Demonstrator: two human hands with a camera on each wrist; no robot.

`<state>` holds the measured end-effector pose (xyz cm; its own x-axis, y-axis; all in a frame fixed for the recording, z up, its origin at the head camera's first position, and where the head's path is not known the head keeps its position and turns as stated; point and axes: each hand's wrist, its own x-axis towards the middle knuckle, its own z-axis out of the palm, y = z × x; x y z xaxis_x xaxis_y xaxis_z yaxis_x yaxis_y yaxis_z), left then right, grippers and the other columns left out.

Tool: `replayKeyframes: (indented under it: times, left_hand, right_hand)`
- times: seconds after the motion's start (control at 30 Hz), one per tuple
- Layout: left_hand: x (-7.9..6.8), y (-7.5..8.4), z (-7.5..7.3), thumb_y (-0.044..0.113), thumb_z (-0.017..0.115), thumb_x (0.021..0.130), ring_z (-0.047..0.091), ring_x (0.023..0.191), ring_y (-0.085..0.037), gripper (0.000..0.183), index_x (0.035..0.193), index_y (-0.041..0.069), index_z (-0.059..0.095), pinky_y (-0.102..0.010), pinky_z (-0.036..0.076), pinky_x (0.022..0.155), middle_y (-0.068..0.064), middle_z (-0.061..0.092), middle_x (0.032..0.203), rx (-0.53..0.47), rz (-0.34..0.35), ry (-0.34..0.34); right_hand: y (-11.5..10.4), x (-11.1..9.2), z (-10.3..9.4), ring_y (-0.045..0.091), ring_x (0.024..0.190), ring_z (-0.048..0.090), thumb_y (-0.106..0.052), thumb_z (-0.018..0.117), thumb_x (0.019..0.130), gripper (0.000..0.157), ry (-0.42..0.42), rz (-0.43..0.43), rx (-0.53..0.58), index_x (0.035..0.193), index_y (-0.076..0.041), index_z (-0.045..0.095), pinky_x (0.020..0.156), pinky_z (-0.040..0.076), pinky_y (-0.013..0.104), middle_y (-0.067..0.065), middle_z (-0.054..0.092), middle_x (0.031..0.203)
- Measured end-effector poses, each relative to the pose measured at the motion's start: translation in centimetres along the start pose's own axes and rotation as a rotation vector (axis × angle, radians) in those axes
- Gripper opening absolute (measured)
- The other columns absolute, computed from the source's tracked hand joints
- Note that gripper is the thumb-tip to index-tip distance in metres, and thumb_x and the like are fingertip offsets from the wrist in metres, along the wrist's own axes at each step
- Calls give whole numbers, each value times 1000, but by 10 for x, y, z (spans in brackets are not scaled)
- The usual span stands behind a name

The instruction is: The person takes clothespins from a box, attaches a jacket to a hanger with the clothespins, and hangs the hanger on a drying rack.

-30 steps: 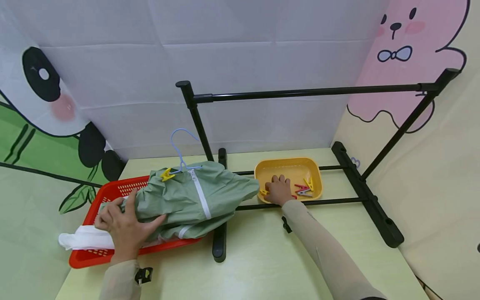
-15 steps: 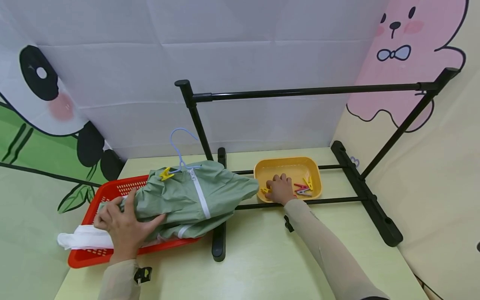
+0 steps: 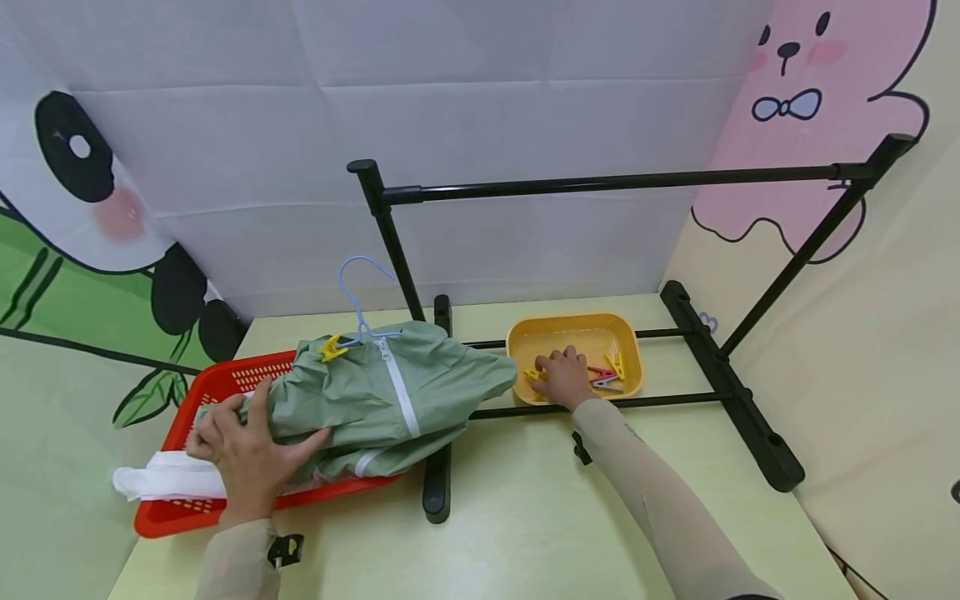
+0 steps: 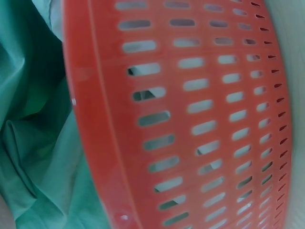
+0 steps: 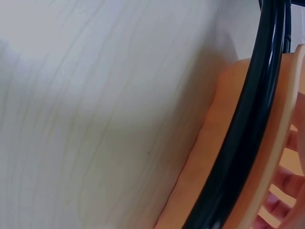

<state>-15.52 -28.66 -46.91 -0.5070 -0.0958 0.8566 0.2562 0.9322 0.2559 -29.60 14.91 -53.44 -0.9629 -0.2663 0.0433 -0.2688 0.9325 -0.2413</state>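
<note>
My left hand point(image 3: 243, 446) rests on a green jacket point(image 3: 442, 375) with a white zip, fingers spread and thumb on the cloth. The jacket lies over a red basket point(image 3: 176, 523) and hangs past its right end. A blue hanger point(image 3: 362, 312) sticks out at the collar, with a yellow clothespin point(image 3: 332, 348) clipped beside it. My right hand point(image 3: 566, 379) is down in a yellow tray point(image 3: 573, 323), where its fingertips pinch another yellow clothespin point(image 3: 534, 375). Several loose red, yellow and grey clothespins point(image 3: 606, 382) lie right of that hand. In the right wrist view, fingers point(image 5: 286, 183) show inside the tray.
A black clothes rack point(image 3: 615, 182) stands behind and around the tray, its lower bars passing on either side of it. White cloth point(image 3: 168, 477) hangs over the basket's left end. The pale table point(image 3: 510, 517) extends in front.
My right hand has shifted slightly right and away from me within the tray, and the yellow clothespin at its fingertips has moved along. My left hand and the jacket stay put.
</note>
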Motion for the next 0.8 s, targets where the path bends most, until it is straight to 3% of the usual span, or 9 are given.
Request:
replayKeyframes:
  times: [0.8]
  left_hand:
    - [0,0,1,84,57,70,33,104,-50,94,131,12,57,-62,8,82,-30,42,109,-1,7,9]
  right_hand:
    - [8,-6,-5,32,95,46,-36,69,92,30,69,-25,-46,113,-15,68,79,38,44,11,64,104]
